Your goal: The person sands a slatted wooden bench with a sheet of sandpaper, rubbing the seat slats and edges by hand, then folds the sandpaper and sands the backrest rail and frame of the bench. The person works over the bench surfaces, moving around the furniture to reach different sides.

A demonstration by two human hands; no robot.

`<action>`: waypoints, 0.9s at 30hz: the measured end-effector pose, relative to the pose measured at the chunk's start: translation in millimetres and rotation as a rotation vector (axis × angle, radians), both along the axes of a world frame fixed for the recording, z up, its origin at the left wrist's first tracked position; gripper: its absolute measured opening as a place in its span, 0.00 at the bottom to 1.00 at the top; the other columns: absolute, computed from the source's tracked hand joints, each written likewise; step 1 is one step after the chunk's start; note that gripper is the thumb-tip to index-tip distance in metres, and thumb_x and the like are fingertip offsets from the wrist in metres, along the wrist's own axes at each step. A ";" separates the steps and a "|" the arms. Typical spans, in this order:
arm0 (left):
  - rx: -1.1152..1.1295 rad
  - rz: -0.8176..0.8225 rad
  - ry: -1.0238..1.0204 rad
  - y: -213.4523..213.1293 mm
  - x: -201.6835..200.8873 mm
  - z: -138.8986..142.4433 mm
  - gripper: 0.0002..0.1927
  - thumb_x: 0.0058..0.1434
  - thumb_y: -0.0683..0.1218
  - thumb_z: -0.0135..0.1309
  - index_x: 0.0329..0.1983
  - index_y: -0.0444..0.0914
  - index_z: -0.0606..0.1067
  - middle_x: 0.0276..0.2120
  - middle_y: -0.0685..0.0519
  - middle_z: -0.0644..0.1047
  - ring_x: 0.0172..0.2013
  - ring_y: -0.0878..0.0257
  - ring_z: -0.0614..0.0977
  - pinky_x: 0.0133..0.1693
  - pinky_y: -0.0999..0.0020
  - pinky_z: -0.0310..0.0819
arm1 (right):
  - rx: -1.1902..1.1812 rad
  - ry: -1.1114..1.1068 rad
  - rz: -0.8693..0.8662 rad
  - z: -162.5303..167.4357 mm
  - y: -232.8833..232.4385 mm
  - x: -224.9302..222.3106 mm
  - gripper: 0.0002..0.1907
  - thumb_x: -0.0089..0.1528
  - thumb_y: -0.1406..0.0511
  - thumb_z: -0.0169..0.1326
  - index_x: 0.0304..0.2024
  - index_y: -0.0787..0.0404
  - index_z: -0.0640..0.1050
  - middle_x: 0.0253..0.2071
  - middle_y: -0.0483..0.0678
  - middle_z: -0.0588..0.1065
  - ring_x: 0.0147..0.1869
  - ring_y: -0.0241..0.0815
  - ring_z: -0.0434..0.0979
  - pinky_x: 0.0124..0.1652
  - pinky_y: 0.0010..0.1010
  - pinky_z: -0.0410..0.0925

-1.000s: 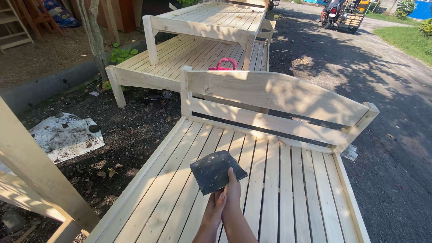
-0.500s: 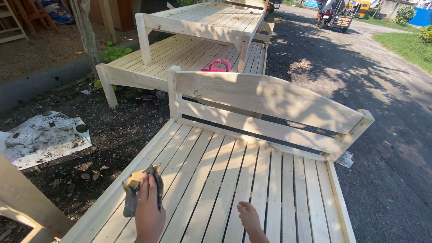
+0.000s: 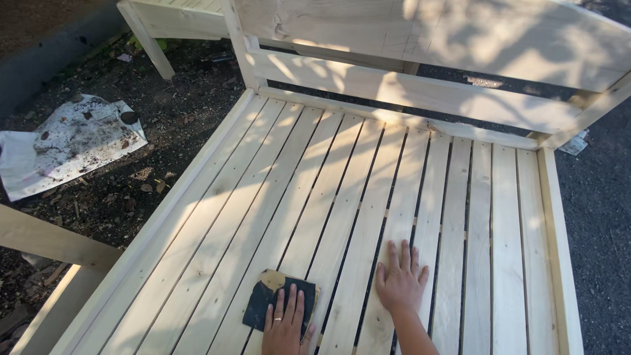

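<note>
Nearest us, our left hand point(image 3: 284, 323) presses flat, fingers spread, on a dark square sheet of sandpaper point(image 3: 271, 301), pinning it to the pale slatted wooden bed frame point(image 3: 342, 190), probably so the grit bites. Just right of it, our right hand point(image 3: 399, 283) lies open and empty on a slat, seemingly bracing us. Beyond both hands rises the plank headboard point(image 3: 427, 39); far left lies a soiled white sheet point(image 3: 59, 141) on dirt.

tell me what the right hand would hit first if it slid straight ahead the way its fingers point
Probably nothing on the slats; the right hand would likely run up the bare boards until it meets the low rail under the headboard.
</note>
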State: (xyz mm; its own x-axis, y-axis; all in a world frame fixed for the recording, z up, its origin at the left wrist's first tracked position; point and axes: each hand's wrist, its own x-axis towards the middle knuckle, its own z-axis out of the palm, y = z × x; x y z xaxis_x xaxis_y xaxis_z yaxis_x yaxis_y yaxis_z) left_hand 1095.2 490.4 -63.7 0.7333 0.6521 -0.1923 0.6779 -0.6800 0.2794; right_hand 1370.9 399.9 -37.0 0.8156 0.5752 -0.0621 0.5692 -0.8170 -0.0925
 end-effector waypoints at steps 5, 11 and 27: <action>0.147 -0.036 -0.115 50.8 108.6 27.8 0.35 0.66 0.58 0.44 0.75 0.49 0.53 0.76 0.49 0.46 0.72 0.35 0.45 0.67 0.38 0.39 | 0.024 -0.006 -0.011 2.9 -0.3 5.6 0.35 0.62 0.49 0.42 0.73 0.36 0.56 0.78 0.41 0.49 0.82 0.46 0.41 0.72 0.53 0.39; 0.156 -0.144 -0.092 163.3 283.8 38.9 0.33 0.70 0.61 0.38 0.77 0.55 0.52 0.78 0.55 0.46 0.74 0.40 0.46 0.71 0.42 0.38 | 0.001 0.006 -0.046 1.5 -6.1 3.1 0.39 0.60 0.49 0.45 0.75 0.34 0.56 0.79 0.41 0.49 0.80 0.46 0.42 0.71 0.53 0.38; 0.585 -0.274 -0.307 -61.5 -47.5 -49.9 0.38 0.64 0.57 0.45 0.78 0.50 0.54 0.79 0.49 0.47 0.75 0.34 0.44 0.65 0.36 0.39 | 0.152 -0.059 0.001 -0.4 -33.6 -36.5 0.37 0.60 0.47 0.46 0.72 0.38 0.60 0.77 0.43 0.53 0.80 0.47 0.46 0.72 0.54 0.41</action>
State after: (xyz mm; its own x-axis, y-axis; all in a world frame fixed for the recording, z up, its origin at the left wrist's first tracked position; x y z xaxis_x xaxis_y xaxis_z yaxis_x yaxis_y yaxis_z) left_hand 1047.7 429.0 -113.6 0.8506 0.3693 0.3744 0.4101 -0.9114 -0.0328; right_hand 1334.4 366.4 -37.4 0.8149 0.5748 0.0736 0.5777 -0.7958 -0.1817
